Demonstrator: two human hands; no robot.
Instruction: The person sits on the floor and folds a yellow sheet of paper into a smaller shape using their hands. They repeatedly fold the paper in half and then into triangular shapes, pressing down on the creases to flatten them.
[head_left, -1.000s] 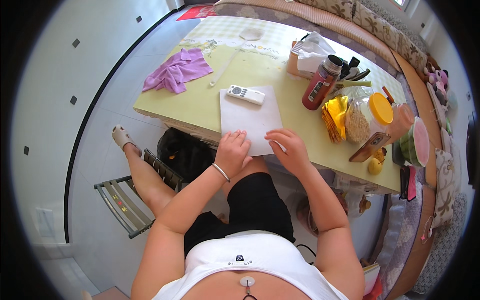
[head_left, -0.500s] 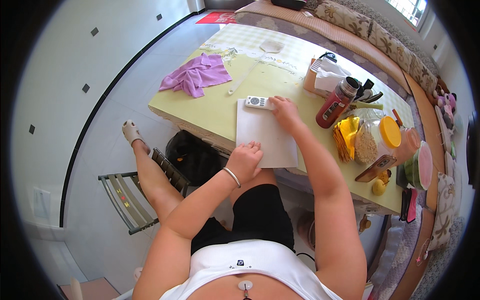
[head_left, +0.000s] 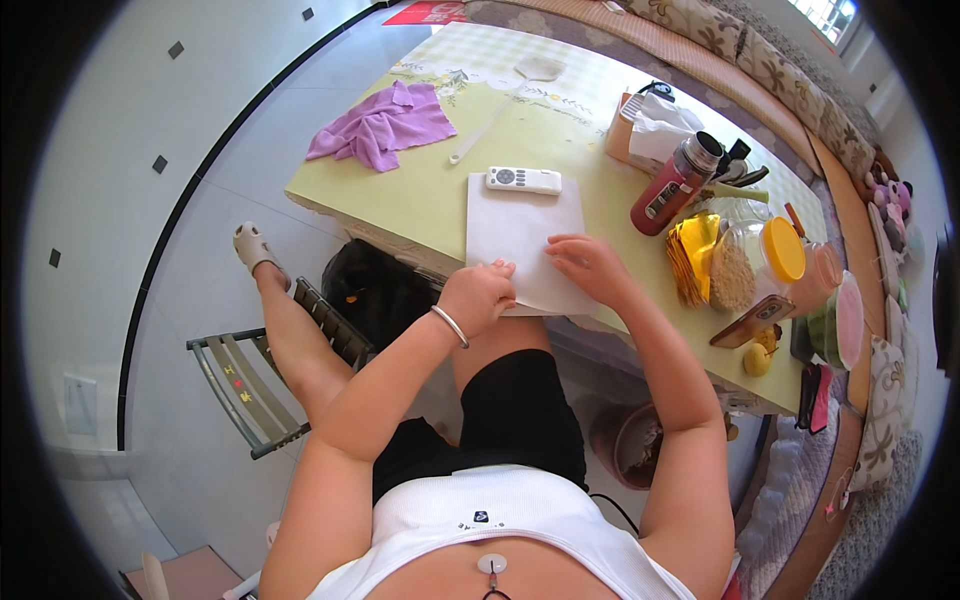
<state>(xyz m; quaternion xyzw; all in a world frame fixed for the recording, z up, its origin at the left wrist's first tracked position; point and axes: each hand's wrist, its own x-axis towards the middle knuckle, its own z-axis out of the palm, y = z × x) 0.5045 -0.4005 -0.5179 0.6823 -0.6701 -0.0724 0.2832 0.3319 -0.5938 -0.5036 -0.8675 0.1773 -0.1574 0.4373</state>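
A white sheet of paper [head_left: 525, 225] lies at the table's near edge. A white remote control [head_left: 524, 180] rests across its far end, apart from both hands. My left hand [head_left: 480, 296], with a silver bangle on the wrist, is closed at the paper's near left edge, fingers curled on it. Over the paper's right side my right hand [head_left: 590, 268] is open, thumb and fingers apart, holding nothing.
A purple cloth [head_left: 385, 128] and a long-handled spatula [head_left: 540, 68] lie farther back. To the right stand a tissue box [head_left: 622, 140], a red thermos [head_left: 672, 190], gold packets [head_left: 692, 258], a yellow-lidded jar [head_left: 735, 275] and a phone [head_left: 750, 322]. A folding stool [head_left: 250, 390] stands left, beside a black bag [head_left: 375, 300].
My right hand has let go of the remote control and come back nearer, over the paper's right side. My left hand stays at the near edge, fingers more curled.
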